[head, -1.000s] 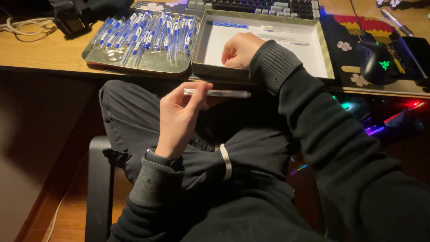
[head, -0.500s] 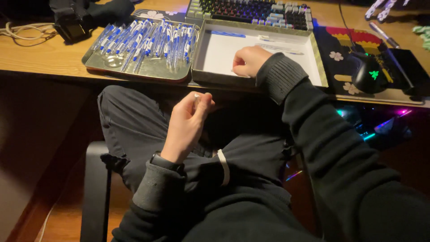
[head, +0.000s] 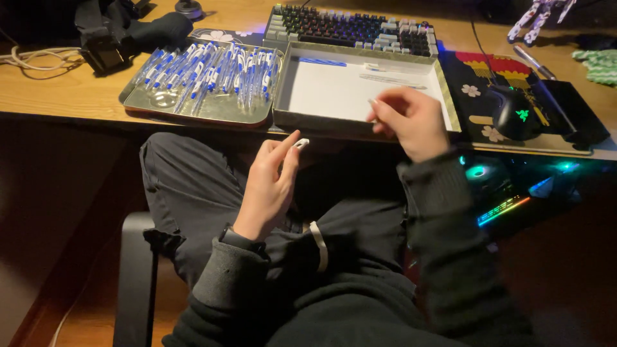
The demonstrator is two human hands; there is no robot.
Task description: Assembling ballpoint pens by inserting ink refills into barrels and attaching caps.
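Note:
My left hand (head: 270, 186) is raised over my lap and holds a white pen (head: 301, 142) between thumb and fingers, seen end-on. My right hand (head: 411, 122) hovers at the front edge of an open box (head: 321, 122) with a white inside, its fingers pinched on what looks like a small thin piece (head: 372, 101). A blue pen (head: 321, 62) and a clear pen part (head: 392, 80) lie in the box. Left of the box, a metal tray (head: 160, 106) holds several blue and white pens (head: 212, 71).
A keyboard (head: 360, 29) sits behind the box. A black mouse (head: 514, 112) rests on a patterned pad (head: 475, 71) at the right. A black bag (head: 128, 32) and a cable (head: 26, 58) lie at the far left. I sit on a dark chair (head: 135, 270).
My right hand has lifted out of the box and drawn back toward me. My left hand has turned the pen from lying sideways to pointing end-on.

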